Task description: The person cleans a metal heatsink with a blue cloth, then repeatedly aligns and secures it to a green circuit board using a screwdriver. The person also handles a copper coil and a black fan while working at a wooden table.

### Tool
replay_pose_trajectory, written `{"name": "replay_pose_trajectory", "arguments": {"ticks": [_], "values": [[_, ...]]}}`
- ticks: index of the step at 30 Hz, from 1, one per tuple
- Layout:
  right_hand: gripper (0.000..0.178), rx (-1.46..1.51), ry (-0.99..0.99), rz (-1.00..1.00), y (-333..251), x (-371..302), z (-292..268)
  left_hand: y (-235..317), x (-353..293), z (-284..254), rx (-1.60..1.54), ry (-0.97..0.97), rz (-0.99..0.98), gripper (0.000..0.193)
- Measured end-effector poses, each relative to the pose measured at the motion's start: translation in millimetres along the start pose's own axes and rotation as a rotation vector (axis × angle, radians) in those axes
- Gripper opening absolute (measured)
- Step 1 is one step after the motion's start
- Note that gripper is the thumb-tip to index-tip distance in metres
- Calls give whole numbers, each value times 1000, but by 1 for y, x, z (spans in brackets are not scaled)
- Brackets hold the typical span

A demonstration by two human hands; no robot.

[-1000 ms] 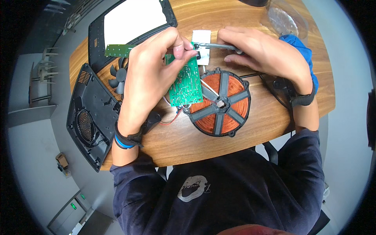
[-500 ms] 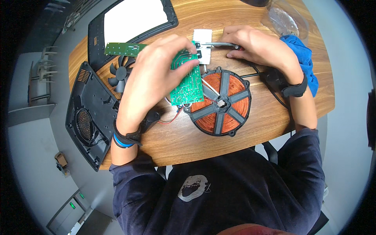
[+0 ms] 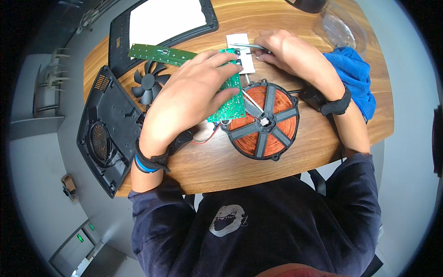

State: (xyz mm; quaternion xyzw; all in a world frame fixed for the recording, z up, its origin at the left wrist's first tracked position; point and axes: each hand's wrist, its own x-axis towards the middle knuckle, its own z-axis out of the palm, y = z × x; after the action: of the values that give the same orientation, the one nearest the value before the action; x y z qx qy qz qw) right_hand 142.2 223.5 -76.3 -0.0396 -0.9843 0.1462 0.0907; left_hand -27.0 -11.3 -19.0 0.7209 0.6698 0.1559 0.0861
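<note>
My left hand (image 3: 191,90) lies over a green circuit board (image 3: 226,113), its fingers at the board's right edge and its thumb lower across the face. The palm side is hidden. In my right hand (image 3: 288,51) is a slim metal tool (image 3: 249,45), pointing left over a white finned heat sink (image 3: 236,40) at the board's upper right; I cannot make out the tool's exact kind. Small black components (image 3: 238,61) sit between board and heat sink. A round copper coil (image 3: 284,130) on a black spoked frame is beside the board, with white wires at its middle.
A long green circuit strip (image 3: 157,54) and a black fan (image 3: 147,82) lie left of my left hand. Beyond are a black housing (image 3: 117,124) and a black-framed white panel (image 3: 166,21). A blue cloth (image 3: 353,76) and clear plastic container (image 3: 339,30) lie at the right.
My left hand has spread further over the board, which has shifted slightly right with the coil. In my right hand, the tool's tip has moved up and left, over the heat sink.
</note>
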Motion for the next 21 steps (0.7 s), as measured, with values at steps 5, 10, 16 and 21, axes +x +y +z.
{"name": "replay_pose_trajectory", "arguments": {"ticks": [5, 10, 16, 21], "values": [[26, 32, 75, -54, -3, -1, 4, -7, 4, 2, -16, 106, 7, 32], [26, 58, 3, -49, -3, 3, 2, -3, 12, -5, -84, 131, -13, 24], [25, 192, 17, 0, -20, 0, -21, 4, 14, -6, -138, 137, -116, 27], [22, 448, 45, 41, -50, -1, -44, 5, 20, 5, -419, 302, -71, 25]]}}
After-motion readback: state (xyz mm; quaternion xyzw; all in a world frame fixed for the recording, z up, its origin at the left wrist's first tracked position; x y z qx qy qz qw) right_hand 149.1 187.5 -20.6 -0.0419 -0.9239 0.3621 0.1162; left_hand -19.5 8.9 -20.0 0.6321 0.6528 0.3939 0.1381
